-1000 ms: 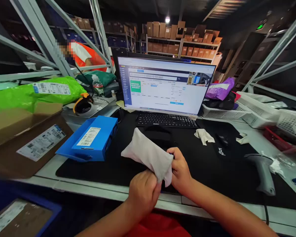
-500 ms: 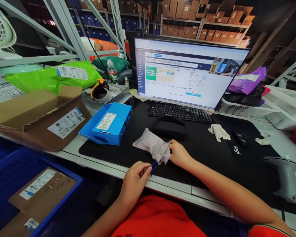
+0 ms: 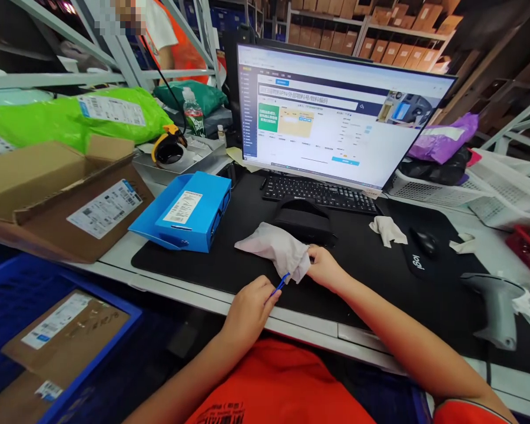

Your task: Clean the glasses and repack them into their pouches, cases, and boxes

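Note:
A pale grey drawstring pouch lies on the black desk mat, its gathered mouth toward me. My left hand pinches the blue drawstring that comes out of that mouth. At the other side of the mouth, my right hand is closed on the pouch's edge. What the pouch contains is hidden. Just behind it sits a black case. To the left stands a blue box with a white label and its flap open.
A keyboard lies below the monitor. A mouse, crumpled cloth and a barcode scanner are on the right. An open carton stands left, above a blue crate. Another person is behind the frame.
My left hand has drawn up closer to the pouch's mouth along the blue drawstring. My right hand keeps its hold. The view has shifted slightly, and the other person shows more.

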The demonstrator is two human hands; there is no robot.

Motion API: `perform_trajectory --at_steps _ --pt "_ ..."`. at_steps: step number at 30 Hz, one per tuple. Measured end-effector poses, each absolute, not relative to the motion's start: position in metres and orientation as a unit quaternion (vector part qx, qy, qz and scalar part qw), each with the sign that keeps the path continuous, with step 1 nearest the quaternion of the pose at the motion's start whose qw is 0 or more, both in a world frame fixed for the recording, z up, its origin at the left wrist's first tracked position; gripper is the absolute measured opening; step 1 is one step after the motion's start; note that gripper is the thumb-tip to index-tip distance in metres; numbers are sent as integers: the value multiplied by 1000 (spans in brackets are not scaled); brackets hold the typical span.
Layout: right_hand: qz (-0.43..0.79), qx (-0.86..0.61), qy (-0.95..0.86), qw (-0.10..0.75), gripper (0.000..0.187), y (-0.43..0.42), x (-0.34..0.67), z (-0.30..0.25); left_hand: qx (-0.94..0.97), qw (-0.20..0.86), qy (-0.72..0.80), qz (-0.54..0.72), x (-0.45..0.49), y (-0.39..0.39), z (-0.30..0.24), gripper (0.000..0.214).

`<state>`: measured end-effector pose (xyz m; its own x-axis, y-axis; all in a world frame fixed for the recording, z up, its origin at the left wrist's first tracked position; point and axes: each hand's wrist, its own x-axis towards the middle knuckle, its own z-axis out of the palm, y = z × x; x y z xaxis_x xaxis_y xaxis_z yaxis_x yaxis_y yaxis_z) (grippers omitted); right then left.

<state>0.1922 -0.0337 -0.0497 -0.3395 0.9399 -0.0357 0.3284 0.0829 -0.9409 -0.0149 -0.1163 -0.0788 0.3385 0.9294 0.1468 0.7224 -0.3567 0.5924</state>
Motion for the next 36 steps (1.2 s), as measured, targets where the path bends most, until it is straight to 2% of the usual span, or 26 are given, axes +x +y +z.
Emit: perform_trajectory --at_steps 4,6,12,17,24,26,28,32,34,36 --pt "561 -462 -624 286 32 -21 227 -34 798 245 500 233 -35 -116 -79 42" --pt "590 -478 -580 296 38 -12 251 -28 809 239 485 232 -49 -116 -78 43" --pt "586 -519 -453 426 42 -10 293 -25 874 259 362 193 -72 -123 -69 41" --pt "581 -514 -395 492 44 -20 295 -27 880 270 338 194 -63 -120 -63 38" --pt "563 -513 -364 536 35 -27 301 -29 822 124 454 321 -50 -90 -68 33" --pt "557 -518 -372 532 36 -34 294 -28 811 115 467 333 -47 -75 -66 33" --pt "557 -521 -405 504 49 -42 281 -25 811 127 468 328 -43 -59 -65 34" --pt "495 -523 -602 346 100 -53 244 -22 801 157 471 334 -35 -33 -69 36" --pt "411 -535 -695 248 111 -51 225 -23 795 172 468 346 -32 -25 -71 37" --pt "331 -553 -746 168 111 -44 207 -25 797 196 451 351 -32 -22 -70 37"
